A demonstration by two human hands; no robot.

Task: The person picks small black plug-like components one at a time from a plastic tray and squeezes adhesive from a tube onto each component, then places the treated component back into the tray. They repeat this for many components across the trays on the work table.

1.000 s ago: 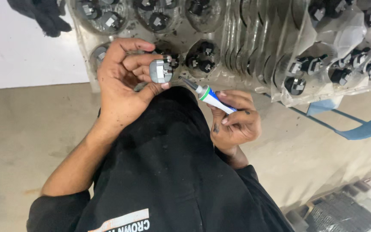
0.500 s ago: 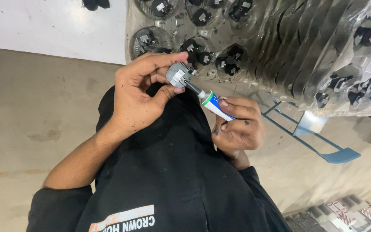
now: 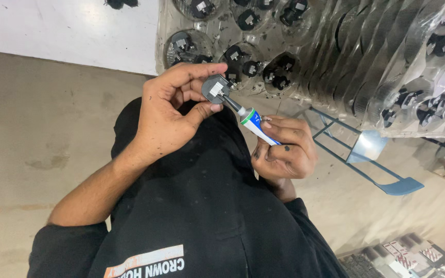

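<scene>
– So, nearest the camera, what was there?

– A black shirt and the person's own arms. The right hand (image 3: 284, 149) had its grip closed around a small white, green and blue tube (image 3: 257, 125), the dark nozzle angled up and to the left.

– And the other hand?

– The left hand (image 3: 173, 110) was a little farther out, with thumb and fingers pinched together on a small round dark part (image 3: 216, 89) that had a pale square patch on its face. The nozzle tip touched the edge of that part, or sat just beside it; I could not tell which.

– How far along did the work look?

– By my judgement, in the middle of one piece: the tube was at the part, but no bead of paste could be made out. Farther away, clear plastic trays (image 3: 222, 46) lay on the white worktop (image 3: 68, 31), their round pockets holding many similar dark parts. Whether those were treated or waiting could not be told.

– Anything else?

– A blue wire frame (image 3: 366, 164) stood on the floor to the right.
</scene>
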